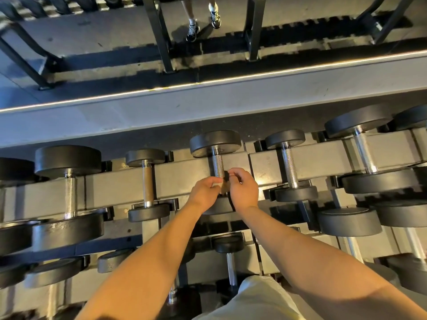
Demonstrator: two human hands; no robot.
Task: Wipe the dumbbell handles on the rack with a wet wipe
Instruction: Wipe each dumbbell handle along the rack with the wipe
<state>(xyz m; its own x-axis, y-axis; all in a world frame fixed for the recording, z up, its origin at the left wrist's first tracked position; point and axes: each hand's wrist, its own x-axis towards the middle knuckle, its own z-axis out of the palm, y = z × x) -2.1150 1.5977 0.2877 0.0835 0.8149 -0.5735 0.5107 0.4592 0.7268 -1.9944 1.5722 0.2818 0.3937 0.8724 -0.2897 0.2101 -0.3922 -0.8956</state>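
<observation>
The rack [180, 179] runs crosswise beneath the grip, its beams cradling each dumbbell by the heads so the handles stay exposed. The centre dumbbell's knurled handle [218, 165] lies just beyond the fingertips. Left hand [204, 192] and right hand [243, 189] meet above it, both pinching a small item [222, 185], judged to be the wet wipe or its sachet being readied; identity unconfirmed.

Black round-headed dumbbells [285, 138] lie side by side across the top tier of a grey steel rack [184, 179], the centre dumbbell's knurled chrome handle [218, 165] meeting, at its near end, a left hand [204, 192] and right hand [243, 189] pinching a scrap [222, 187] too small to identify.
</observation>
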